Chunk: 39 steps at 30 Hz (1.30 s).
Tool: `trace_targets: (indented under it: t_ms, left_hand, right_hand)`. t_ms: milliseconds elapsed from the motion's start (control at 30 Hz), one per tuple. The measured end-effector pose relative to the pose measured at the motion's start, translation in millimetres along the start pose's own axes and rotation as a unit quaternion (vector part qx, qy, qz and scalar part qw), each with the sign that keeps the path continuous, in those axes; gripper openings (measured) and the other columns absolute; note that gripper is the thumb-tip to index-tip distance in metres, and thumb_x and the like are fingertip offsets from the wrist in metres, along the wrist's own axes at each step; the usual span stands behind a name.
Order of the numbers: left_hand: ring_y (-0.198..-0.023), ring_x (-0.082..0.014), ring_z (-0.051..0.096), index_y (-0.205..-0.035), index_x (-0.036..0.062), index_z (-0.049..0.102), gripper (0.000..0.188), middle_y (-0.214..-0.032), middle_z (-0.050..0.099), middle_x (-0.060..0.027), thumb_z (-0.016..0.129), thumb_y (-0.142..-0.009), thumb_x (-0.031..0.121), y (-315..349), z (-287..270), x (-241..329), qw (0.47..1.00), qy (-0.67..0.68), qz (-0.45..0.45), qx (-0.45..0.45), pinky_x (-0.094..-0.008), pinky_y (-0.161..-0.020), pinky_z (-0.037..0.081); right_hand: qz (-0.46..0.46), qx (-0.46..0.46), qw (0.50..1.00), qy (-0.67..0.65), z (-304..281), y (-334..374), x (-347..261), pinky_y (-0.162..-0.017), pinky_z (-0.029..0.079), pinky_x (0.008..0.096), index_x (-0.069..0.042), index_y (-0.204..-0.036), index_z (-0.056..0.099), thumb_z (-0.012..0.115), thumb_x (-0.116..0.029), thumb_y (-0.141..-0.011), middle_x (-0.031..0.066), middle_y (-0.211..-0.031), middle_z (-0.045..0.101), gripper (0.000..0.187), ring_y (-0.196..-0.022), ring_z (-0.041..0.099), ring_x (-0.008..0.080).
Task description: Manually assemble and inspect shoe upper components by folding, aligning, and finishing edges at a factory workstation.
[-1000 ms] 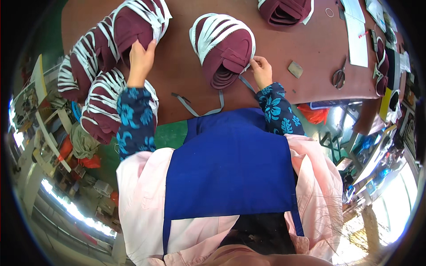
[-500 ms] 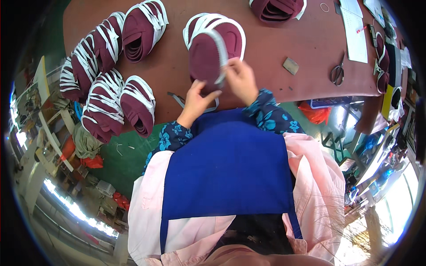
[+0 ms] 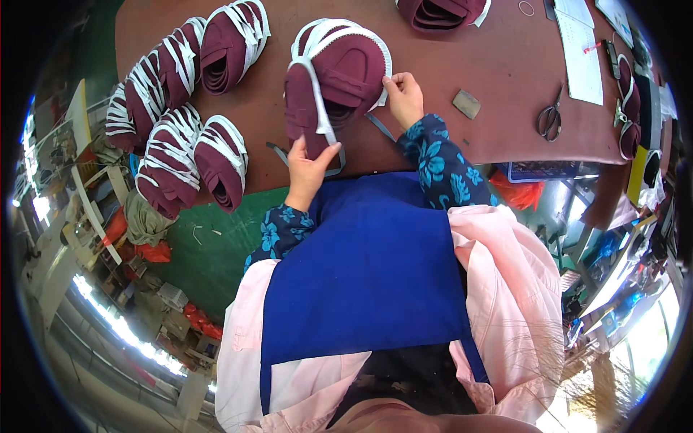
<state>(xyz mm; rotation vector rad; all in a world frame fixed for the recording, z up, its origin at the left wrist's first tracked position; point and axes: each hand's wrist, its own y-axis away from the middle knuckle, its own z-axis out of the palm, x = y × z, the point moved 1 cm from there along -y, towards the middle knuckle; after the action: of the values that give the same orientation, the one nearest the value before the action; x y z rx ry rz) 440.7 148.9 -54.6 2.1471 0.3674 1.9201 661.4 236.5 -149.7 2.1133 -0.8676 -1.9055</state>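
My left hand (image 3: 309,173) is closed on the near end of a maroon shoe upper (image 3: 301,103) with a white band along its edge, held tilted on its side. Just to its right, more maroon uppers with white zigzag-edged rims lie overlapping; the top shoe upper (image 3: 357,65) shows its strap and dark opening. At that one's right rim, my right hand (image 3: 404,99) pinches the white edge between thumb and fingers. A grey strip (image 3: 380,127) sticks out near the right hand, and another strip end (image 3: 276,152) lies left of my left hand.
Several bundles of maroon uppers (image 3: 170,155) line the left of the brown table (image 3: 447,65); another bundle (image 3: 440,14) is at the far edge. To the right are a small tan block (image 3: 466,104), black scissors (image 3: 550,119), a notebook (image 3: 577,54) and a red pen (image 3: 592,47).
The upper in my left hand has swung left and turned onto its side. My right hand has let go of it and moved right to the rim of the upper on top of the pile.
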Motion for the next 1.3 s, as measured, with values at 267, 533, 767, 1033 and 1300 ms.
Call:
trace_targets:
  t_ms: [267,533,767,1033,1300]
  left_hand:
    - [-0.106,-0.0195,0.064,-0.126,-0.0033,0.054,0.052,-0.119,0.065,-0.0100,0.080,-0.082,0.008,1,2,-6,0.993,-0.017,-0.100,0.065,-0.0316,-0.094,0.050]
    - [-0.108,-0.0193,0.065,-0.130,0.0011,0.053,0.047,-0.118,0.066,-0.0088,0.072,-0.087,-0.002,8,-14,19,0.949,0.269,-0.138,0.087,-0.0352,-0.096,0.053]
    - [-0.098,-0.0150,0.066,-0.122,-0.0004,0.059,0.046,-0.112,0.068,-0.0084,0.080,-0.082,0.006,4,6,8,1.000,0.012,-0.023,-0.003,-0.0295,-0.087,0.053]
    - [-0.113,-0.0192,0.062,-0.130,-0.0006,0.055,0.045,-0.126,0.063,-0.0090,0.072,-0.089,0.004,-14,-26,-1,0.946,0.266,-0.172,0.064,-0.0341,-0.100,0.049]
    - [-0.105,-0.0180,0.066,-0.127,-0.0004,0.057,0.044,-0.118,0.066,-0.0094,0.074,-0.086,0.002,-7,-23,15,0.974,0.183,-0.130,0.042,-0.0330,-0.095,0.052]
  right_hand:
    - [-0.052,-0.160,0.971,-0.169,21,47,-59,-0.060,0.053,0.0292,0.000,-0.102,0.062,0.060,-0.013,-0.099,0.0109,-0.085,0.070,0.013,-0.069,0.068,0.0150]
    - [-0.117,-0.026,0.979,0.164,0,-51,16,-0.074,0.054,0.0381,-0.003,-0.101,0.066,0.068,-0.021,-0.090,0.0144,-0.085,0.071,0.021,-0.081,0.070,0.0291]
    - [-0.170,-0.116,0.977,0.061,6,55,-76,-0.062,0.052,0.0398,-0.004,-0.096,0.056,0.065,-0.017,-0.093,0.0167,-0.072,0.065,0.016,-0.067,0.068,0.0341]
    - [-0.143,0.052,0.985,0.085,15,-22,-19,-0.074,0.055,0.0399,-0.003,-0.107,0.066,0.066,-0.018,-0.091,0.0140,-0.085,0.072,0.022,-0.079,0.071,0.0300]
    - [-0.112,0.022,0.981,0.157,9,-54,-3,-0.081,0.053,0.0403,-0.002,-0.094,0.064,0.069,-0.021,-0.087,0.0142,-0.089,0.070,0.021,-0.084,0.068,0.0306]
